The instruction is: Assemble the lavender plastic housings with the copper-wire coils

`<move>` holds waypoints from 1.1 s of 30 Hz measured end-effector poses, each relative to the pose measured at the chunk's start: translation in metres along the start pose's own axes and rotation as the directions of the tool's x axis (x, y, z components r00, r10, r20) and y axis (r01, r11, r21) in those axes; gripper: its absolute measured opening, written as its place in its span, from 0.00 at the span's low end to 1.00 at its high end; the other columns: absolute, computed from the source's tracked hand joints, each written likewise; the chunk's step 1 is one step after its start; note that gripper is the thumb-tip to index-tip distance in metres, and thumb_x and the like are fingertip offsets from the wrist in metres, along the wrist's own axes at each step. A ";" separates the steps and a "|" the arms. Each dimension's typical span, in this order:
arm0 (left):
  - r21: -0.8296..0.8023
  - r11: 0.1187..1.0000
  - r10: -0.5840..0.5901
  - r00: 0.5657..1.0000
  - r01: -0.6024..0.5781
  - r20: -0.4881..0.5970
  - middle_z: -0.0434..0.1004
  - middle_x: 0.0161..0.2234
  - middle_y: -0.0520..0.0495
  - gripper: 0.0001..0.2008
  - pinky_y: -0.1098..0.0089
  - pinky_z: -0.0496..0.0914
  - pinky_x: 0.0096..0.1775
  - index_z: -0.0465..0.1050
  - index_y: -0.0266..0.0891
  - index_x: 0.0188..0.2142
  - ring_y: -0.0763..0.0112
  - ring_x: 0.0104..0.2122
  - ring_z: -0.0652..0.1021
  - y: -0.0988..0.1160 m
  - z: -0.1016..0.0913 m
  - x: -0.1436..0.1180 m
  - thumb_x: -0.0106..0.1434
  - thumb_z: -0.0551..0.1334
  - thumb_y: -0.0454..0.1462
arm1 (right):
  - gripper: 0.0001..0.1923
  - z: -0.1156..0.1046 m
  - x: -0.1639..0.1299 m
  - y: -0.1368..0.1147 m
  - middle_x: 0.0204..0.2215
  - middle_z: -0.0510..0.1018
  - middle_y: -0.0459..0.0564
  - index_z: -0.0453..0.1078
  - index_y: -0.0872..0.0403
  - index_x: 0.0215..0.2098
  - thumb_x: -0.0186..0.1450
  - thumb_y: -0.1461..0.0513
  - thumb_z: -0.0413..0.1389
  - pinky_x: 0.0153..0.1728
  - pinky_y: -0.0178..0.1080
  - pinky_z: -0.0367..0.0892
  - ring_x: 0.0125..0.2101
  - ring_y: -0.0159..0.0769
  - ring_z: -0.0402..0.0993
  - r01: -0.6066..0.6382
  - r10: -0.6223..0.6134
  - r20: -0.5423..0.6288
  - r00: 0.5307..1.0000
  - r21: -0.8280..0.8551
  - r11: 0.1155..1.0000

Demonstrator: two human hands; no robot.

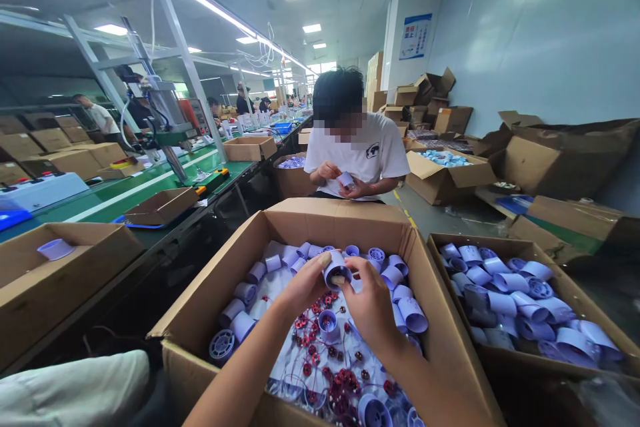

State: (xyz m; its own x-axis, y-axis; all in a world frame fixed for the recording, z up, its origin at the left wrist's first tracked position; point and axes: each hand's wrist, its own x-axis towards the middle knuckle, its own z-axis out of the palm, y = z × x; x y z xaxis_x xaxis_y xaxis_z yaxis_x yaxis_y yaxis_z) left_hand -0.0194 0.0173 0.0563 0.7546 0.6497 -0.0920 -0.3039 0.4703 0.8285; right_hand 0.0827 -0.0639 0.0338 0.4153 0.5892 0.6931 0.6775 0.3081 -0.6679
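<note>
A lavender plastic cylindrical housing (334,260) is held up over the large cardboard box, its open end tilted toward me. My left hand (311,283) grips it from the left side. On the right, my right hand (370,303) has its fingers closed at the rim. Something pale shows inside the opening, but I cannot make out what it is. Below lie several small red and black round parts (345,380) with thin wires, on a whitish sheet (293,357). Another lavender housing (328,321) stands among them, a red part inside it. More housings line the box's inner walls.
The large cardboard box (335,213) surrounds my work area. A second box (450,237) of lavender housings stands at the right. Opposite sits a person (363,147) in a white shirt, handling a similar housing. A green conveyor (150,180) with a press (160,107) runs along the left.
</note>
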 end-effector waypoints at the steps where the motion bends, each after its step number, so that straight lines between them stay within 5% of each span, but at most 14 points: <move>1: 0.006 1.000 0.005 1.000 -0.005 0.005 0.76 0.32 0.47 0.21 0.75 0.67 0.31 0.75 0.34 0.39 0.72 0.29 0.74 0.000 0.000 0.000 0.49 0.71 0.46 | 0.09 0.001 0.000 0.000 0.33 0.77 0.49 0.67 0.50 0.37 0.59 0.68 0.53 0.35 0.42 0.72 0.34 0.40 0.75 -0.063 0.064 -0.005 0.998 0.044 0.997; 8: 0.043 0.999 -0.003 0.999 0.001 0.037 0.73 0.27 0.51 0.18 0.75 0.67 0.25 0.72 0.36 0.35 0.77 0.22 0.72 -0.004 -0.003 0.001 0.51 0.71 0.45 | 0.10 0.004 0.004 0.002 0.35 0.77 0.49 0.67 0.51 0.35 0.55 0.61 0.58 0.27 0.37 0.71 0.30 0.37 0.74 -0.432 0.430 0.091 0.898 0.358 0.828; 16: 0.044 0.999 -0.004 1.000 0.004 0.001 0.73 0.26 0.50 0.16 0.74 0.68 0.24 0.71 0.35 0.36 0.75 0.21 0.73 -0.005 -0.003 0.003 0.55 0.68 0.44 | 0.14 0.003 0.009 0.001 0.35 0.76 0.50 0.68 0.52 0.36 0.53 0.55 0.58 0.29 0.38 0.72 0.31 0.38 0.74 -0.582 0.558 0.198 0.806 0.437 0.686; 24: 0.076 0.996 -0.037 0.999 0.038 -0.018 0.76 0.28 0.46 0.16 0.74 0.70 0.24 0.73 0.33 0.37 0.72 0.24 0.75 -0.003 -0.003 0.001 0.54 0.67 0.44 | 0.16 0.005 0.009 0.007 0.38 0.77 0.53 0.70 0.53 0.40 0.54 0.58 0.56 0.36 0.42 0.72 0.36 0.41 0.75 -0.550 0.498 0.234 0.835 0.390 0.738; 29: 0.177 0.983 -0.055 0.998 0.053 0.005 0.75 0.26 0.47 0.18 0.74 0.69 0.24 0.73 0.34 0.34 0.72 0.23 0.73 -0.004 -0.001 0.002 0.52 0.68 0.46 | 0.17 0.002 0.007 0.008 0.41 0.77 0.55 0.71 0.55 0.43 0.55 0.67 0.52 0.45 0.46 0.68 0.42 0.44 0.73 -0.422 0.403 0.159 0.901 0.109 0.900; 33: 0.144 0.984 -0.095 0.993 0.105 -0.073 0.75 0.25 0.48 0.15 0.74 0.69 0.27 0.72 0.34 0.30 0.73 0.24 0.73 -0.007 0.002 0.003 0.49 0.69 0.44 | 0.21 -0.004 0.007 -0.004 0.39 0.77 0.55 0.72 0.55 0.44 0.55 0.73 0.48 0.45 0.44 0.68 0.41 0.43 0.73 -0.326 0.348 0.158 0.924 -0.152 0.933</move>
State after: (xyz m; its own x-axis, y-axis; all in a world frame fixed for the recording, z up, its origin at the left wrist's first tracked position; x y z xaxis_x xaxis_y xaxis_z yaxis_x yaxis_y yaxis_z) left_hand -0.0142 0.0151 0.0515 0.7357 0.6439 -0.2101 -0.1364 0.4447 0.8852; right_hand 0.0858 -0.0636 0.0425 0.5240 0.7696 0.3648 0.5892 -0.0182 -0.8078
